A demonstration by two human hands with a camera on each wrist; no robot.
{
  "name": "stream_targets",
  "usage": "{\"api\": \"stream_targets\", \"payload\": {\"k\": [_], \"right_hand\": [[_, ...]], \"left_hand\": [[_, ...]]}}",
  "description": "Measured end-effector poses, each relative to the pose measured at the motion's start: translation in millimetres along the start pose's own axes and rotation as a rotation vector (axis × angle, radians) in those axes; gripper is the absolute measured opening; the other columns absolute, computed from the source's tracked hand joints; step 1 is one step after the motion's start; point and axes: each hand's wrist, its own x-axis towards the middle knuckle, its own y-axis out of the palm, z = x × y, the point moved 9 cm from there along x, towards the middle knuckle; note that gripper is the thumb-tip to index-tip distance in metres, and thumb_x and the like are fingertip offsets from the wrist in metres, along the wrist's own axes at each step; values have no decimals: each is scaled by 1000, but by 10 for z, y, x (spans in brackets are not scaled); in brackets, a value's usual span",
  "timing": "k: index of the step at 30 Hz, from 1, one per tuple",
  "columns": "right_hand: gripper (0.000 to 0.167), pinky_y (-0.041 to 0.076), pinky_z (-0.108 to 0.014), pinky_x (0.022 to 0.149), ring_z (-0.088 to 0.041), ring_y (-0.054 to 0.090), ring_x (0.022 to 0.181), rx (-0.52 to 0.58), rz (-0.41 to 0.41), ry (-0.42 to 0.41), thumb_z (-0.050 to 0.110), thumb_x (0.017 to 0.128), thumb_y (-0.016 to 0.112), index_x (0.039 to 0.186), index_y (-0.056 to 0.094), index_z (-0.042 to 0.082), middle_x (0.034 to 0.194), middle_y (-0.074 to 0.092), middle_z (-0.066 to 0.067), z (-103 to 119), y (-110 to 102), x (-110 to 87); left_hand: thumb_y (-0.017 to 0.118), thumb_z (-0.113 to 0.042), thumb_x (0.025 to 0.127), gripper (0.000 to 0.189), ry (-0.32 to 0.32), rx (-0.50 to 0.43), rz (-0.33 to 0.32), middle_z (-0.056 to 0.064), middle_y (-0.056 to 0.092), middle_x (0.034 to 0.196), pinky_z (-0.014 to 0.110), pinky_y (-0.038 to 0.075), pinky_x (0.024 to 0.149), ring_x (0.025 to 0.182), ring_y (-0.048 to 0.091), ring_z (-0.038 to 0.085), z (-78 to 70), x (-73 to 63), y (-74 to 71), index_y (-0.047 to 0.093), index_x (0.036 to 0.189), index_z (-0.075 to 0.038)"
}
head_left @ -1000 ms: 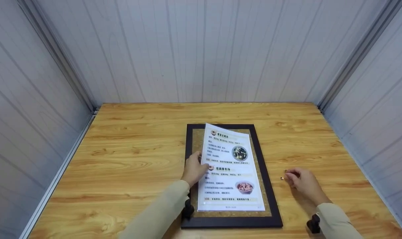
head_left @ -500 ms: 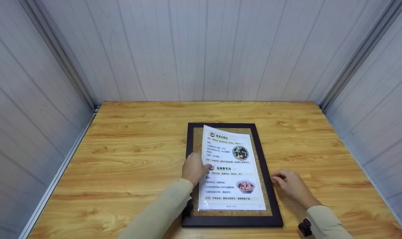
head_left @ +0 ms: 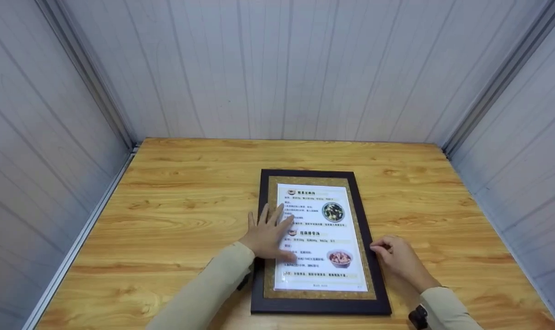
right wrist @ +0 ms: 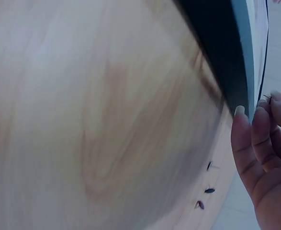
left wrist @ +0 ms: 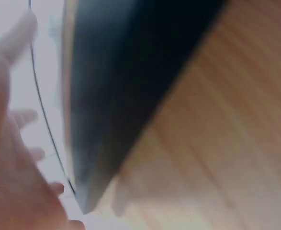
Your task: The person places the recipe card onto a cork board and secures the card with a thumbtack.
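Observation:
A laminated recipe sheet (head_left: 316, 250) with food pictures lies on a cork board (head_left: 323, 295) in a dark frame (head_left: 321, 306). My left hand (head_left: 264, 238) has its fingers spread across the sheet's left side, the wrist over the frame's left rail. In the left wrist view that hand (left wrist: 20, 182) shows blurred beside the frame (left wrist: 126, 62). At the right rail is my right hand (head_left: 398, 259), thumb and forefinger together. The right wrist view shows a thin thumbtack (right wrist: 268, 99) pinched there, its head mostly hidden by the fingers.
Several small thumbtacks, one of them dark (right wrist: 209, 190) and one reddish (right wrist: 199, 205), lie on the wood-grain table (head_left: 181, 206) near the right hand. Pale panel walls (head_left: 282, 68) stand behind the table and on both sides.
The left hand has let go of the sheet's lifted left edge and spread its fingers on it; the sheet now lies flat. The right hand has moved left from the table to the frame.

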Motion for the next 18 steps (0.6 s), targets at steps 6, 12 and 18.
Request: {"api": "stream_targets", "payload": {"k": [6,12,18], "right_hand": [[9,49,-27,63,-13,58,73,26,20,23,4,94,67,91,74,8,90,69,-1,118,102,6],[8,49,-25,61,-12,57,73,105,76,-69,3,93,69,90,74,7,87,68,1,276,245,-17],[8,47,-24,61,-8,53,71,100,154,-126,6,92,70,86,74,8,83,66,4,336,357,-45]], "left_hand": [[59,-86,70,118,56,-17,111,10,-5,166,77,-6,102,146,-13,46,-7,-52,147,13,161,-27],[56,-88,70,116,46,18,123,8,-6,166,76,-5,103,146,-14,44,-7,-64,192,13,161,-29],[53,-91,69,117,41,23,116,8,-5,166,76,-6,103,146,-14,43,5,-58,221,12,161,-30]]}}
